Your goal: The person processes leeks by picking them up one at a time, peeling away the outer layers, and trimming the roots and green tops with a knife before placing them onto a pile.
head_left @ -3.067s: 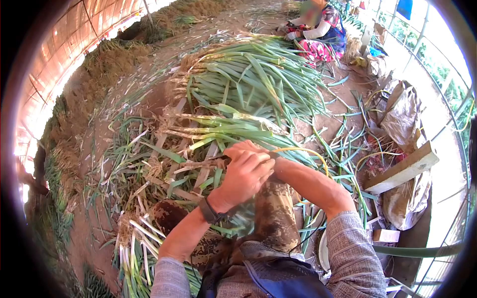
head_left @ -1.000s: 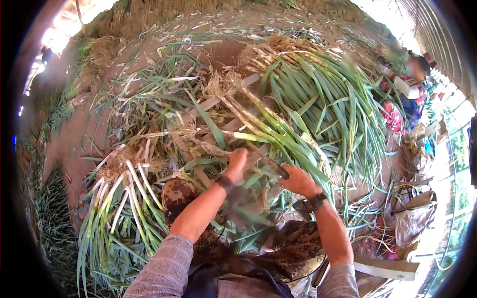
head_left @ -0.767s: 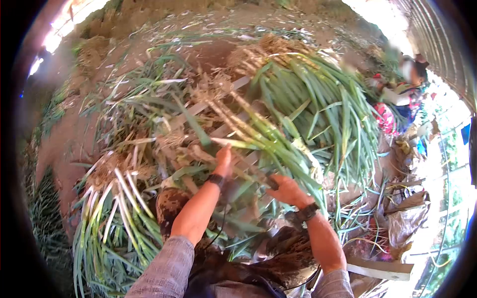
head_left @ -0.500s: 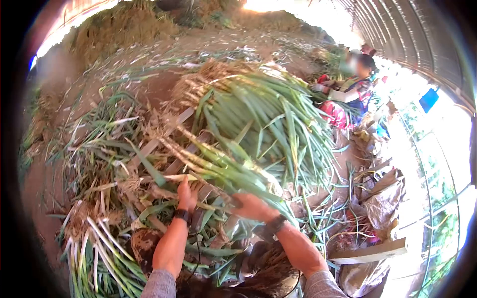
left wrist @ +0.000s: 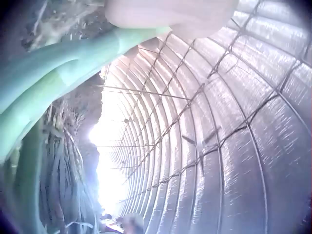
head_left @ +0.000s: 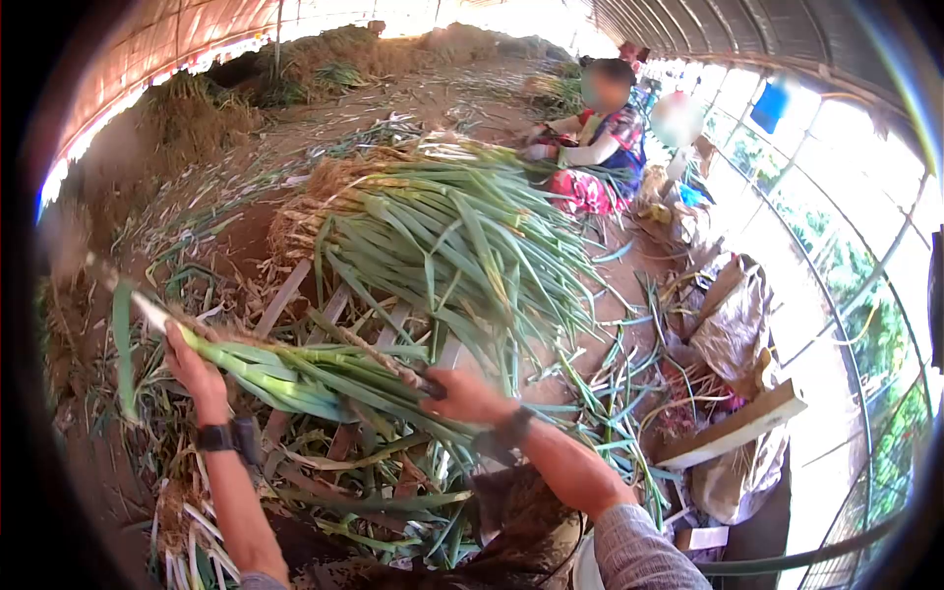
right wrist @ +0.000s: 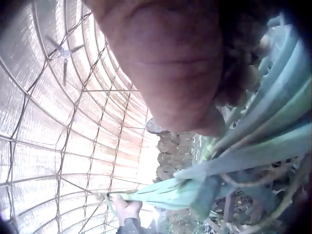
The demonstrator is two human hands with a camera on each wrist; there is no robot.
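Note:
My left hand (head_left: pixel 195 372) grips a few leeks (head_left: pixel 265 379) around their pale stems, roots pointing to the upper left. In the left wrist view, its fingers (left wrist: pixel 170 12) show at the top beside a green stalk (left wrist: pixel 63 68). The right hand (head_left: pixel 472 396) holds the dark handle of a long brown tool (head_left: pixel 369 349), which lies over the leek leaves. From the right wrist view, part of the right hand (right wrist: pixel 170 63) fills the top, while the left hand (right wrist: pixel 127 207) holds the stalks (right wrist: pixel 165 192) farther off.
A large leek pile (head_left: pixel 433 236) lies ahead, with loose leaves and roots around it. More leeks (head_left: pixel 197 541) lie at the lower left. A seated person (head_left: pixel 600 147) is beyond the pile. To the right are a wooden beam (head_left: pixel 733 428) and crumpled sacks (head_left: pixel 733 324).
The left hand has moved left and now lifts leeks that lay in front of the large pile. The tool remains in the right hand, now over their leaves; the head view has shifted.

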